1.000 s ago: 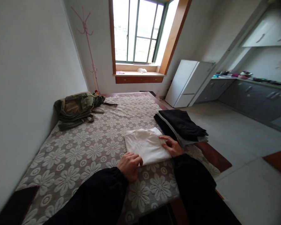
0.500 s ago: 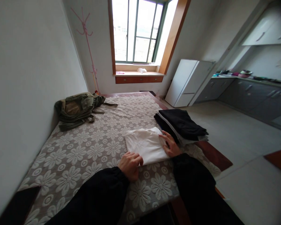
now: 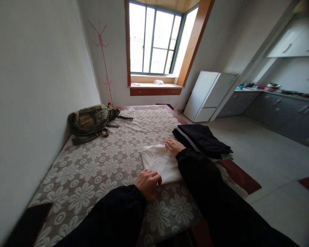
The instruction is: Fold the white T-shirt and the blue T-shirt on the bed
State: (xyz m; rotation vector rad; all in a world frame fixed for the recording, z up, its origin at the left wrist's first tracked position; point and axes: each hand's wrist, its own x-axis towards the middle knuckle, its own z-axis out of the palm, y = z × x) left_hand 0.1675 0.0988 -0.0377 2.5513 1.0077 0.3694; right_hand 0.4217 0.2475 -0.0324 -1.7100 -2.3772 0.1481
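White folded shirt [image 3: 161,163] lies on the flowery bed cover [image 3: 105,164]; left hand [image 3: 147,183] pinches its near edge, right hand [image 3: 174,146] rests flat on its far corner.

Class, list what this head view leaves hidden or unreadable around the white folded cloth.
- White folded cloth: right edge hidden under the right sleeve.
- Left hand: fingertips curl out of sight at the cloth's near edge.
- Countertop items: too small, blurred.
- Dark folded clothes: lower layers hidden.

Under the left hand [image 3: 147,183] lies a matt lace spread [image 3: 103,164] with raised flowers. Between both hands, the white cloth [image 3: 161,164] looks soft and smooth. Beyond the right hand [image 3: 173,146], the dark clothes [image 3: 203,139] are matt fabric.
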